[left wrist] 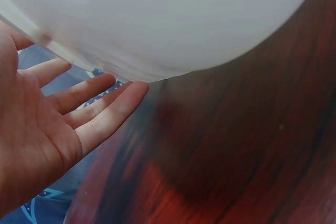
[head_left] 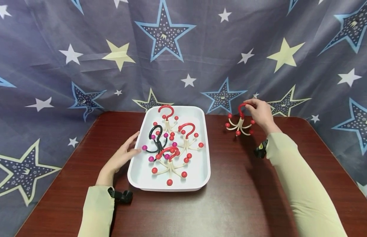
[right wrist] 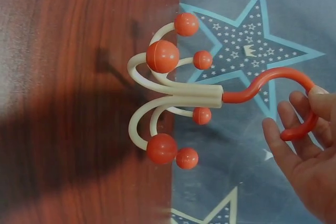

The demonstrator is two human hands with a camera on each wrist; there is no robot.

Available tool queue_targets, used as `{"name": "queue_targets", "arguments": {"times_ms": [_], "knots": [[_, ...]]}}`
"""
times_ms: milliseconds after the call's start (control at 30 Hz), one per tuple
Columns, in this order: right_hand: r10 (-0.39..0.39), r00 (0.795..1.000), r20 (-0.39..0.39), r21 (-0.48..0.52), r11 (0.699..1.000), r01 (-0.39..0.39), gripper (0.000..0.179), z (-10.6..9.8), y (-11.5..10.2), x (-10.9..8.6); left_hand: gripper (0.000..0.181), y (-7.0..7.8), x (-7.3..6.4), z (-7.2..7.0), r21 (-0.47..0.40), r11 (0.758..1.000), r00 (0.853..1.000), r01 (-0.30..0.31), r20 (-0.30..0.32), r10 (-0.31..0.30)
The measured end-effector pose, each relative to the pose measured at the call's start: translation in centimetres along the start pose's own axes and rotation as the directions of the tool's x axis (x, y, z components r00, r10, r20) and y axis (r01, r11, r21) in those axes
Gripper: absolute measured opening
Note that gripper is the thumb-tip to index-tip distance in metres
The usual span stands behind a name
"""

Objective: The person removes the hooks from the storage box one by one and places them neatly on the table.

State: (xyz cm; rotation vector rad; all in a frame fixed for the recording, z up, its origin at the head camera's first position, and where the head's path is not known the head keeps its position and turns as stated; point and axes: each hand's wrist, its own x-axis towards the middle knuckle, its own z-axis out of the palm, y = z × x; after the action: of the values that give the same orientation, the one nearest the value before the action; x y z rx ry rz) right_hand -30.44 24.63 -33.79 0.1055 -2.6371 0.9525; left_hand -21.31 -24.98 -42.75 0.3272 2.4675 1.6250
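Observation:
My right hand (head_left: 261, 113) pinches the top of the red hook handle of a claw massager (right wrist: 184, 95). This massager has curved cream prongs tipped with red balls. It hangs prongs-down over the back right of the table; whether its balls touch the wood is unclear. My left hand (head_left: 119, 158) lies along the left side of a white tray (head_left: 198, 181), fingers fairly straight, and its fingertips (left wrist: 137, 90) are at the tray's edge. Inside the tray are three red-and-cream massagers, such as the front one (head_left: 170, 166), and a black massager (head_left: 159, 144) with purple balls.
A dark reddish wooden table (head_left: 231, 204) bears the tray left of its middle. Behind the table's back edge hangs a grey-blue cloth (head_left: 201, 59) printed with stars. Each wrist has a black strapped device, such as the left one (head_left: 121, 196).

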Motion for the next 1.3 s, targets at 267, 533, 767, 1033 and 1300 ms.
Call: {"name": "queue_targets", "arguments": {"times_ms": [267,533,767,1033,1300], "knots": [[0.044,0.999,0.028,0.005,0.999,-0.044,0.024,0.6,0.5,-0.4,0.067,0.1,0.0,0.1,-0.018,1.000,1.000,-0.008,0.004,0.008],[0.058,0.998,0.037,0.046,0.997,-0.060,0.025,0.9,0.7,-0.5,0.067,0.1,0.0,0.1,-0.020,1.000,1.000,-0.010,0.004,0.010],[0.005,0.999,0.031,0.033,0.999,-0.006,0.027,0.9,0.6,-0.6,0.067,0.1,0.0,0.2,-0.023,1.000,1.000,-0.009,0.005,0.009],[-0.125,0.992,0.007,0.036,0.992,0.125,0.028,1.1,-2.2,-0.1,0.067,0.1,-0.2,0.1,-0.028,1.000,1.000,0.000,0.005,0.000],[-0.234,0.970,0.071,0.136,0.965,0.223,0.029,2.6,-6.7,-0.7,0.066,0.3,-0.3,0.0,-0.033,0.999,1.000,-0.005,0.006,0.005]]}}
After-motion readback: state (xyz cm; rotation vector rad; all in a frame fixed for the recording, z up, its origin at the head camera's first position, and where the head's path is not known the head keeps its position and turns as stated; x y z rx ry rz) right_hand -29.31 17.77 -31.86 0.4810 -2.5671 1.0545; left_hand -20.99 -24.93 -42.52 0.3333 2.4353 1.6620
